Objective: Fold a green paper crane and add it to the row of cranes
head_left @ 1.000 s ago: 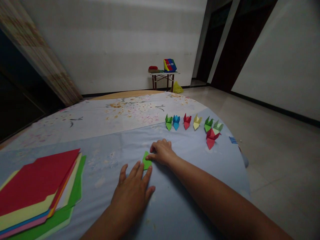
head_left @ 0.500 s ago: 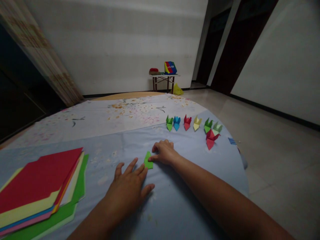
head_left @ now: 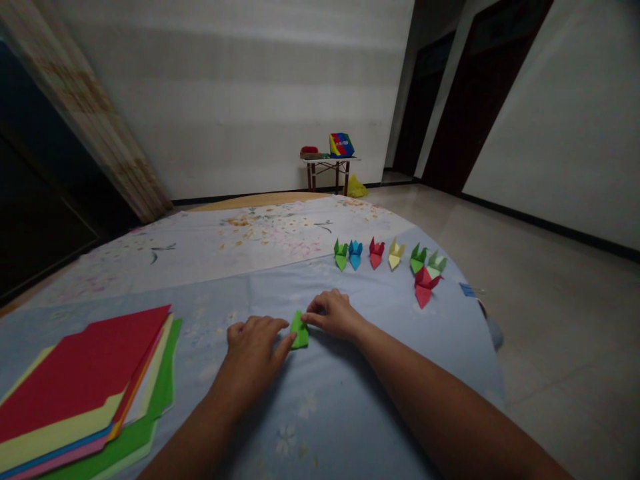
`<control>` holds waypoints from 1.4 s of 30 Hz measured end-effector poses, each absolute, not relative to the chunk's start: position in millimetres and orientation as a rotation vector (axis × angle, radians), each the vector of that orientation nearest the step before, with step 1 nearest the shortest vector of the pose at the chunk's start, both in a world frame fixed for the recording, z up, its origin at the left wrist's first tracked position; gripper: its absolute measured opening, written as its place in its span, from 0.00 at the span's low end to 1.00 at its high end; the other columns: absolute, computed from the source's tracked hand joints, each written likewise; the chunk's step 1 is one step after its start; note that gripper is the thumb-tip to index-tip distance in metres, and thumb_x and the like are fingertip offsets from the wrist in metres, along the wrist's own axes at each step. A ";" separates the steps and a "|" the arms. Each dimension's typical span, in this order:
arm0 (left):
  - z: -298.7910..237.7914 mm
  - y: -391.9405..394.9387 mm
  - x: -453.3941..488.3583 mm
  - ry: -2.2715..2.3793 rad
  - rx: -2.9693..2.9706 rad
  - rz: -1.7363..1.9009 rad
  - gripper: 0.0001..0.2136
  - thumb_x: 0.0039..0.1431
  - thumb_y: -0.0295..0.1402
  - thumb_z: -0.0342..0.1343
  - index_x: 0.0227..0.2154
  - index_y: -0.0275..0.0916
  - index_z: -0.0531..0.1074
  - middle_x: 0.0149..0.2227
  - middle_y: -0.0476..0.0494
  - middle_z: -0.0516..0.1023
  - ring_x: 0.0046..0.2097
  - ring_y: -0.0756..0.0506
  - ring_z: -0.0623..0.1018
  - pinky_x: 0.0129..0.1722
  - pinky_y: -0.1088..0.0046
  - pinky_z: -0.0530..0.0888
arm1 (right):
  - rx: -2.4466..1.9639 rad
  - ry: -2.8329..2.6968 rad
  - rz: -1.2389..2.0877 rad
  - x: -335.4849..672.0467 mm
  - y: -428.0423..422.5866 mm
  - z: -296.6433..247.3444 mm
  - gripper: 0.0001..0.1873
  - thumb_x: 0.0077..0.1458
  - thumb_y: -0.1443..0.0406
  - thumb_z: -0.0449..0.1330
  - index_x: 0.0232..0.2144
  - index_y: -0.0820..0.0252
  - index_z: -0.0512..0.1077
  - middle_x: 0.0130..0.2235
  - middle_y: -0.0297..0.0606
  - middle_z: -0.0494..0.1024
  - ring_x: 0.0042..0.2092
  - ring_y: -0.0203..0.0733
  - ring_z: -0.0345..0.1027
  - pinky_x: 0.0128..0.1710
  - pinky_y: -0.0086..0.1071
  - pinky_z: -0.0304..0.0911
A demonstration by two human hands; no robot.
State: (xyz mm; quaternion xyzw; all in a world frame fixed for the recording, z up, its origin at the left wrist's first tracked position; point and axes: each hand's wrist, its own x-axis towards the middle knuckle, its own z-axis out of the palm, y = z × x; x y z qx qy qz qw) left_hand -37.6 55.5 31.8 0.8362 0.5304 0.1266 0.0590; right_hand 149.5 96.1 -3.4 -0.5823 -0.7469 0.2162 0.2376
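A small folded green paper piece (head_left: 300, 331) lies on the light blue cloth (head_left: 360, 413) in front of me. My right hand (head_left: 334, 313) pinches its upper right edge with curled fingers. My left hand (head_left: 255, 347) is curled beside it, thumb and fingertips touching its left side. A stack of coloured paper sheets (head_left: 85, 390), red on top, lies at the left. Several finished folded paper figures (head_left: 387, 255) in green, blue, red and yellow stand in a row further back on the right.
The cloth's curved edge (head_left: 480, 320) drops to a tiled floor at the right. A small table (head_left: 327, 167) with a colourful box stands by the far wall. A curtain (head_left: 95, 127) hangs at the left.
My left hand has gone from lying flat with spread fingers to curled against the green piece. The view has tipped slightly downward.
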 end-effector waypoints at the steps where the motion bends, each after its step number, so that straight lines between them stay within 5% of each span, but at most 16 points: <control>1: 29.9 57.1 -38.2 1.639 2.518 0.398 0.14 0.58 0.40 0.46 0.40 0.41 0.73 0.41 0.40 0.77 0.46 0.38 0.71 0.46 0.56 0.58 | -1.586 -2.045 0.597 150.1 95.9 -3.8 0.15 0.51 0.52 0.58 0.29 0.56 0.75 0.34 0.35 0.76 0.42 0.42 0.61 0.42 0.35 0.48; 14: 16.6 57.7 -31.2 1.689 2.437 0.442 0.10 0.55 0.39 0.50 0.30 0.41 0.73 0.34 0.44 0.76 0.42 0.40 0.71 0.43 0.59 0.60 | -1.545 -2.155 0.530 145.8 86.9 -2.0 0.14 0.51 0.54 0.58 0.26 0.58 0.74 0.31 0.37 0.74 0.40 0.42 0.60 0.40 0.35 0.47; 28: 13.5 67.2 -32.7 1.375 1.734 1.051 0.08 0.55 0.39 0.51 0.31 0.39 0.66 0.30 0.49 0.74 0.34 0.46 0.76 0.35 0.71 0.71 | -1.227 -1.828 0.747 139.9 88.1 -1.1 0.07 0.53 0.64 0.56 0.34 0.59 0.72 0.32 0.34 0.73 0.37 0.36 0.64 0.37 0.27 0.59; 37: 6.3 71.4 -25.2 1.234 1.317 1.135 0.11 0.50 0.39 0.56 0.30 0.39 0.63 0.28 0.50 0.75 0.31 0.46 0.79 0.28 0.74 0.71 | -1.003 -1.792 0.427 137.0 85.2 -1.1 0.06 0.46 0.66 0.62 0.30 0.58 0.69 0.28 0.33 0.69 0.34 0.38 0.61 0.37 0.32 0.58; 42: 5.7 71.3 -23.6 1.141 1.291 1.147 0.12 0.45 0.36 0.60 0.30 0.39 0.64 0.29 0.49 0.77 0.32 0.46 0.78 0.32 0.72 0.71 | -1.034 -1.781 0.453 136.2 88.3 -5.2 0.09 0.45 0.68 0.64 0.32 0.58 0.70 0.29 0.33 0.70 0.34 0.38 0.61 0.36 0.32 0.58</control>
